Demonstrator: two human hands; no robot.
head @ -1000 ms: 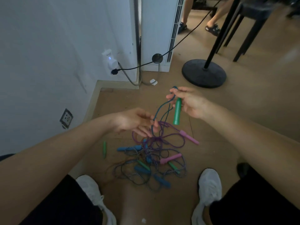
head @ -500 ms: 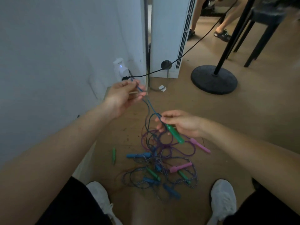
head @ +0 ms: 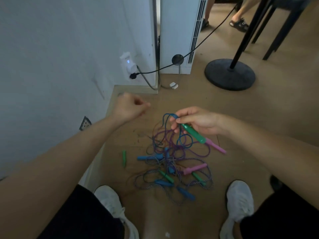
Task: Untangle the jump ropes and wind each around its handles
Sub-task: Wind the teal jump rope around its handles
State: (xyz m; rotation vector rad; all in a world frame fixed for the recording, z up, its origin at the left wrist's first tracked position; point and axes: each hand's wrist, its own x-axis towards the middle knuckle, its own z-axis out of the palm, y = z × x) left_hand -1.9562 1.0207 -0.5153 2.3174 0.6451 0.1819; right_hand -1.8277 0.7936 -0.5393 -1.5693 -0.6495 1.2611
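My right hand (head: 200, 122) grips a green handle (head: 194, 134) and pinches a loop of dark blue rope (head: 168, 116) at its fingertips. The rope hangs down into a tangle of jump ropes (head: 174, 152) on the floor between my feet. My left hand (head: 128, 108) hovers to the left with its fingers closed, and no rope shows in it. In the pile lie pink handles (head: 216, 147) (head: 195, 169), blue handles (head: 149, 157) (head: 164, 183) and green handles (head: 165, 175) (head: 198, 177). One green handle (head: 124, 158) lies apart on the left.
A white wall (head: 51, 66) with a plugged socket (head: 129, 66) runs along the left. A white unit (head: 177, 31) and a black stand base (head: 229, 75) stand behind the pile. A black cable (head: 203, 43) crosses there. My white shoes (head: 110, 200) (head: 240, 199) flank the pile. Another person's feet (head: 239, 23) are at the back.
The blue rope that was stretched between both hands is now slack and looped at my right fingertips. My left hand has let it go and closed.
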